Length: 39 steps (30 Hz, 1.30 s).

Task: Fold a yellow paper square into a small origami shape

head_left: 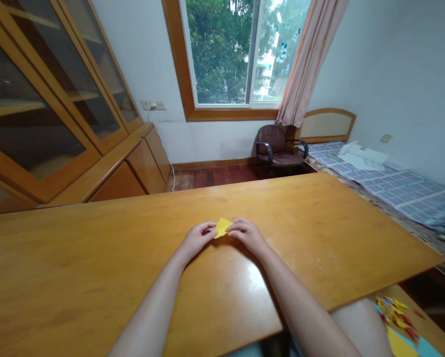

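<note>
A small folded piece of yellow paper (222,227) lies on the wooden table (96,258), a little beyond the table's middle. My left hand (197,239) pinches its left edge with curled fingers. From the right, my right hand (246,232) presses on the paper's other edge, fingers closed on it. Both forearms reach in from the near edge of the table. Part of the paper is hidden under my fingers.
A glass-fronted wooden cabinet (59,114) runs along the left wall. A brown office chair (278,146) stands under the window. A bed (389,186) with white sheets of paper lies on the right. Coloured paper pieces (395,310) lie on a lower surface at the bottom right.
</note>
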Available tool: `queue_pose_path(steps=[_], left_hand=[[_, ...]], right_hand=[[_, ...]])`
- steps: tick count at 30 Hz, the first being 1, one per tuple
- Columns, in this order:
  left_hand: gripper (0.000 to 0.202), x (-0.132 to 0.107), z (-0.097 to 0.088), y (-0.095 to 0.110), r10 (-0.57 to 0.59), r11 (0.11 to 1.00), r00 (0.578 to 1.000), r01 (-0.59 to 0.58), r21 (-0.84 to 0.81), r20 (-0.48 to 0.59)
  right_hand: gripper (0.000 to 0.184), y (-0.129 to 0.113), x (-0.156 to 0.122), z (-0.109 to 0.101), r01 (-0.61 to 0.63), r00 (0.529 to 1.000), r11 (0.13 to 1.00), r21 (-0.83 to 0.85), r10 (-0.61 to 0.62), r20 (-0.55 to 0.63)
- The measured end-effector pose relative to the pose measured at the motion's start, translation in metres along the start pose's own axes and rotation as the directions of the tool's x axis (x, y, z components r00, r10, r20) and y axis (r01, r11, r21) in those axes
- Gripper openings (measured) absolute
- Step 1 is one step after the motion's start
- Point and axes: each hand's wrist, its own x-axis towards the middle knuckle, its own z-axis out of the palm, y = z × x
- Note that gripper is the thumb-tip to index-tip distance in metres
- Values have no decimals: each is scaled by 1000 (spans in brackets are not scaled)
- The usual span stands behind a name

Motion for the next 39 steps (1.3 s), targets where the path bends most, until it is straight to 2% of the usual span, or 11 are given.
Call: queue_pose_path(steps=[6,11,15,21,25,33,39], left_hand=[[41,0,0,-2,-16,1000,1000,16,1,19],[35,-3,1,10,51,993,999,-53,103,19],[39,-7,5,18,34,993,999,-38,110,37],[31,-10,10,25,66,954,998,-70,291,23],[31,-9,10,27,95,935,995,-102,338,39],[26,-8,10,27,108,940,993,-120,320,55],[29,-5,7,23,51,965,998,-55,256,25]], right_hand=[[15,-7,0,-3,-6,1000,1000,22,6,-24],[17,-12,0,-5,-28,999,1000,11,28,-28],[15,-9,0,-2,-51,999,998,-35,51,-11],[12,-11,-1,1,-89,996,993,-74,89,-4],[11,-17,-2,1,-124,992,989,-76,125,19],[35,-11,-3,4,-172,985,979,113,171,14],[50,-4,-1,6,-186,982,930,316,187,28]])
